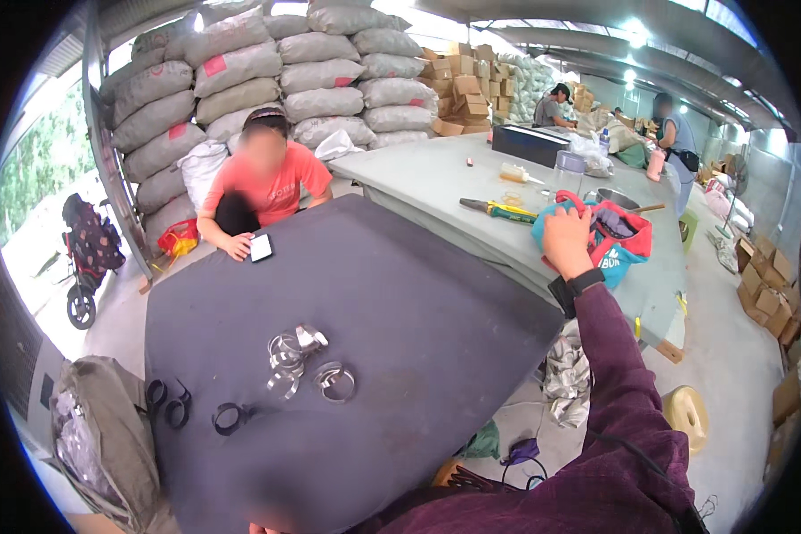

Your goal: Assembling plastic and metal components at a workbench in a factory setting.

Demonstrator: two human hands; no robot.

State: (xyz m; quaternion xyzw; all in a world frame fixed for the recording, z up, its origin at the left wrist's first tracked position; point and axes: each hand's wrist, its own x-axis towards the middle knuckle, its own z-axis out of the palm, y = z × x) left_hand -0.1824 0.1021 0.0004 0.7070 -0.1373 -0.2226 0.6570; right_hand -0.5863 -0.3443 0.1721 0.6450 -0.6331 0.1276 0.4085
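My right hand reaches far to the right, its fingers closed on the red strap of a blue-and-red cloth bag. Dark cloth shows in the bag's opening. Only a sliver of my left hand appears at the lower edge; its fingers are hidden. Ahead of it, on the dark table, lies a loose cluster of shiny metal band rings, with another group of rings just right of it. Several black rings with short tails lie at the table's left side.
Across the dark table sits a person in a coral shirt, one hand by a phone. The grey table holds pliers, a clear jar and a metal bowl. A yellow stool stands on the floor at right.
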